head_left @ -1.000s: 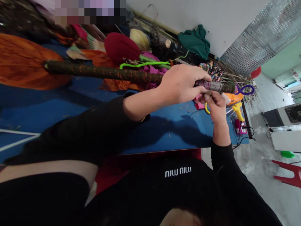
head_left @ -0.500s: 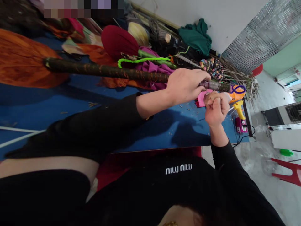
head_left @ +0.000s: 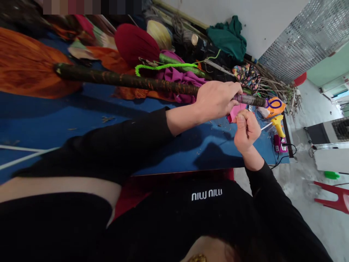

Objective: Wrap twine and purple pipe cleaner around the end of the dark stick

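Note:
My left hand (head_left: 216,96) is wrapped round a long dark stick (head_left: 131,80) with orange-brown rings, held above the table. Just past my fingers, a shiny greyish-purple wrapping (head_left: 249,99) covers the stick. A purple loop (head_left: 274,104) shows at its right end. The stick's left end meets a gathered orange cloth bundle (head_left: 35,67). Below the wrapped part, my right hand (head_left: 247,129) is closed in a pinch, thumb against the bent fingers. Whatever it pinches is too small or too hidden to name. Pink paper (head_left: 236,112) lies behind it.
On the blue table (head_left: 174,153) are a yellow glue gun (head_left: 278,125), a purple box with cables (head_left: 278,143) and small scraps. Along the back lie a dark red bundle (head_left: 136,43), a bright green fuzzy strip (head_left: 166,66), green cloth (head_left: 229,38) and twigs (head_left: 286,89).
My right hand has moved down and slightly left, away from the stick, still pinched. My left hand keeps its hold on the stick, which has barely shifted.

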`<action>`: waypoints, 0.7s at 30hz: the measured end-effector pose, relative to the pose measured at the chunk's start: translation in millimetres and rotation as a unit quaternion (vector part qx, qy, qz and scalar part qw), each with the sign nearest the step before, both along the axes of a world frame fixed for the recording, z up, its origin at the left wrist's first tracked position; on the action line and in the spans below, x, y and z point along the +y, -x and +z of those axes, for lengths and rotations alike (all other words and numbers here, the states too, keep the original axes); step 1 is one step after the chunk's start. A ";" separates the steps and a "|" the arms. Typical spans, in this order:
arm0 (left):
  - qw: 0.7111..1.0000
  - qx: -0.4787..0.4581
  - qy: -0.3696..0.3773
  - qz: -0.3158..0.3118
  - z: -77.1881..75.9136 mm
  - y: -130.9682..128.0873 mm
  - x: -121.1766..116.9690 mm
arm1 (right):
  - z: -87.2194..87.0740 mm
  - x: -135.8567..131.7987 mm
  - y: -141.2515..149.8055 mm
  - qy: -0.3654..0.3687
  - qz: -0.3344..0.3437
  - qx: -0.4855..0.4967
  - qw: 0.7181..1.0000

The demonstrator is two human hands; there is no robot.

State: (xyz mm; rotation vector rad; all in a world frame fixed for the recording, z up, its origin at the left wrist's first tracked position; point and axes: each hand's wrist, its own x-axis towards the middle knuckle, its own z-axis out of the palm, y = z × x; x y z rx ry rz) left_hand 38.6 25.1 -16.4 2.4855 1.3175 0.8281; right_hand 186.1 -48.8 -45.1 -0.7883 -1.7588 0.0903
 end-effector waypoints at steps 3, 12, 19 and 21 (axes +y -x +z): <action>1.000 0.000 -0.018 -0.006 -3.4 -0.8 2.8 | 5.4 7.0 -5.5 -0.003 0.008 0.031 0.999; 1.000 0.002 -0.007 -0.022 -4.9 1.7 -0.3 | 21.9 12.3 -35.1 0.037 -0.103 0.058 0.992; 0.999 -0.023 0.014 -0.039 -9.9 1.5 -2.2 | 24.2 22.2 -34.3 0.118 -0.066 0.104 0.985; 0.999 -0.030 0.018 -0.036 -10.0 1.7 -2.6 | 25.0 27.4 -37.2 0.114 -0.056 0.079 0.989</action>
